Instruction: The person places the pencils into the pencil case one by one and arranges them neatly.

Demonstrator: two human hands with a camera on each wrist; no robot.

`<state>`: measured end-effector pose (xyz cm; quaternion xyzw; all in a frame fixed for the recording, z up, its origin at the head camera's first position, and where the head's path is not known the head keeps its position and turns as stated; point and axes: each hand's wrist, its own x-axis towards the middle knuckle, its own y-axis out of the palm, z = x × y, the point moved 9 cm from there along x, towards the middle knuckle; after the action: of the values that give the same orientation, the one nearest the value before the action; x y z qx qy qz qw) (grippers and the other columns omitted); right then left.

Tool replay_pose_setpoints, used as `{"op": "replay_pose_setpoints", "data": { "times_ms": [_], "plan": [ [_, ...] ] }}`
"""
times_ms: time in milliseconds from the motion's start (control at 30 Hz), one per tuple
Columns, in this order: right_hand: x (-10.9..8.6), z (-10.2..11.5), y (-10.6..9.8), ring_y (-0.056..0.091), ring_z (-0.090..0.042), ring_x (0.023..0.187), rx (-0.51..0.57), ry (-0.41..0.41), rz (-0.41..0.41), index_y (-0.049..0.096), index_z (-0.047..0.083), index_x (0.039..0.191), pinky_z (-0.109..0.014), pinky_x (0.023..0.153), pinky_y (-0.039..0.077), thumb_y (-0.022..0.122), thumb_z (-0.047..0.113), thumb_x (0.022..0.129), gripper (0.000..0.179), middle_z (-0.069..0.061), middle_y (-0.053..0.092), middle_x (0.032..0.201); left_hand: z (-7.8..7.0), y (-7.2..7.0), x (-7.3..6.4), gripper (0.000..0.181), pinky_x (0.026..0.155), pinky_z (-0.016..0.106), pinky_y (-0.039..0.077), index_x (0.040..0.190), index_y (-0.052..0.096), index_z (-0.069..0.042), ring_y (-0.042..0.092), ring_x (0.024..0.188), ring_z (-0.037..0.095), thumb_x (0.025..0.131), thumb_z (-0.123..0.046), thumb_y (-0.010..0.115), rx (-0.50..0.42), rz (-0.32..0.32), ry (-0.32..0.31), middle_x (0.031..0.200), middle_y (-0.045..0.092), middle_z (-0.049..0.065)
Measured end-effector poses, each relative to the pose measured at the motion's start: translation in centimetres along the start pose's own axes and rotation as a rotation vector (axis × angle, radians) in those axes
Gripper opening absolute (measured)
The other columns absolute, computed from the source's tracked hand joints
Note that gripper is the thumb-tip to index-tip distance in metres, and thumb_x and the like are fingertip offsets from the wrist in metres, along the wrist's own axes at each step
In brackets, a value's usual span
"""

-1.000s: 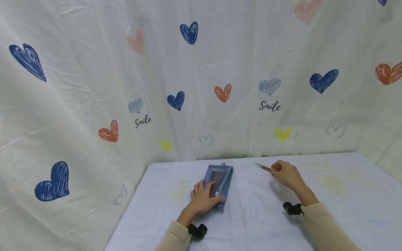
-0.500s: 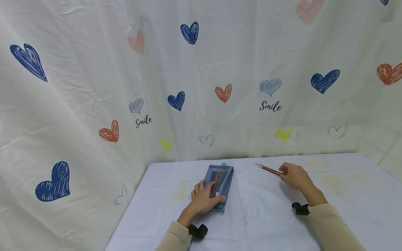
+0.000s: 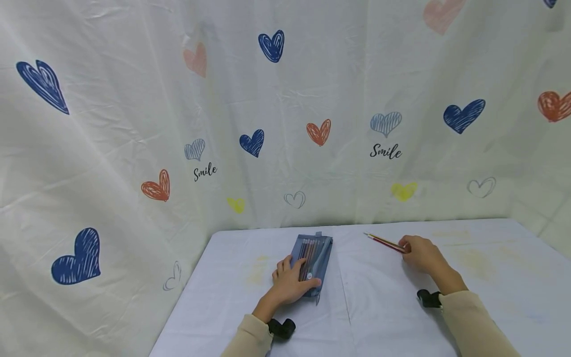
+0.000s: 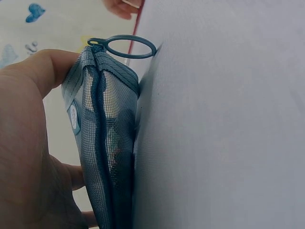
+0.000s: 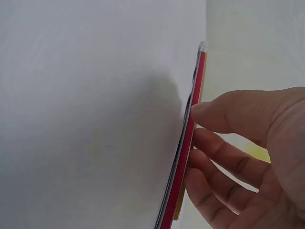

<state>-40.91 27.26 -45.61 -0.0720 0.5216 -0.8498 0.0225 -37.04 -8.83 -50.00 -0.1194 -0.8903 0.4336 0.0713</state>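
Note:
On the white table lies a blue pencil case (image 3: 318,255) with a mesh side, several pencils showing inside it. My left hand (image 3: 287,285) rests on the case, fingers spread over its near left part and thumb towards its right edge. In the left wrist view, the zipper (image 4: 100,105) and a ring pull (image 4: 131,46) show at the near end of the case. To the right, my right hand (image 3: 423,257) pinches a few pencils (image 3: 384,242) at their near end. A red pencil (image 5: 185,148) and a yellow one (image 5: 178,207) can be told apart in the right wrist view.
The table (image 3: 370,307) has a white cover with a crease running down its middle and faint yellow stains. Behind it hangs a white curtain (image 3: 339,74) printed with hearts and the word Smile.
My right hand has shifted right and nearer along the pencils, so more of their length shows, while their far tips have barely moved. The left hand and the pencil case stay put.

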Motion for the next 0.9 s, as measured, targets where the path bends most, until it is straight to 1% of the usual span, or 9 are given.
{"op": "replay_pose_setpoints", "data": {
  "times_ms": [233,333,533,767,833,900],
  "plan": [
    [-0.1,0.3,0.5,0.060,-0.030,0.085,0.008,0.008,0.056,0.067,-0.002,0.112,-0.047,0.074,0.050,0.065,-0.005,0.082,0.030,-0.016,0.066,0.095,0.0,0.0,-0.1,0.087,0.111,0.069,0.019,0.157,0.041,-0.016,0.019,0.150,0.043,0.090,-0.066,0.063,-0.001,0.003,-0.001,0.166,0.019,0.024],
    [-0.1,0.4,0.7,0.058,-0.029,0.083,0.015,0.008,0.074,0.065,-0.002,0.112,-0.045,0.072,0.050,0.063,-0.007,0.082,0.031,-0.017,0.065,0.094,-0.1,0.0,-0.1,0.086,0.111,0.069,0.019,0.156,0.041,-0.015,0.019,0.150,0.043,0.090,-0.065,0.064,0.001,0.001,-0.002,0.166,0.019,0.024],
    [-0.1,0.3,1.2,0.057,-0.026,0.081,0.029,0.022,0.087,0.064,-0.002,0.114,-0.039,0.069,0.049,0.062,-0.007,0.083,0.032,-0.014,0.064,0.093,0.0,0.0,-0.1,0.087,0.113,0.069,0.018,0.157,0.041,-0.016,0.018,0.151,0.042,0.089,-0.067,0.063,-0.002,0.003,-0.009,0.166,0.018,0.023],
    [-0.2,0.5,1.1,0.057,-0.026,0.080,0.022,0.019,0.080,0.064,-0.001,0.112,-0.040,0.068,0.049,0.065,-0.007,0.082,0.031,-0.014,0.064,0.092,0.1,0.2,0.2,0.087,0.113,0.069,0.017,0.156,0.042,-0.016,0.017,0.151,0.043,0.088,-0.065,0.064,-0.009,-0.009,-0.006,0.166,0.018,0.023],
    [-0.2,0.5,1.0,0.057,-0.025,0.079,0.021,0.015,0.079,0.064,-0.001,0.111,-0.039,0.068,0.048,0.066,-0.006,0.081,0.030,-0.013,0.065,0.091,0.2,0.3,0.2,0.086,0.115,0.068,0.016,0.157,0.041,-0.017,0.016,0.152,0.041,0.089,-0.066,0.063,-0.009,-0.007,-0.013,0.167,0.017,0.022],
    [-0.2,0.6,1.0,0.057,-0.024,0.078,0.020,0.011,0.077,0.064,0.000,0.110,-0.039,0.067,0.048,0.067,-0.005,0.081,0.029,-0.012,0.065,0.090,0.1,0.2,0.2,0.087,0.113,0.069,0.017,0.156,0.042,-0.017,0.017,0.151,0.043,0.089,-0.067,0.063,-0.008,-0.014,-0.004,0.167,0.018,0.023]
  ]
}}
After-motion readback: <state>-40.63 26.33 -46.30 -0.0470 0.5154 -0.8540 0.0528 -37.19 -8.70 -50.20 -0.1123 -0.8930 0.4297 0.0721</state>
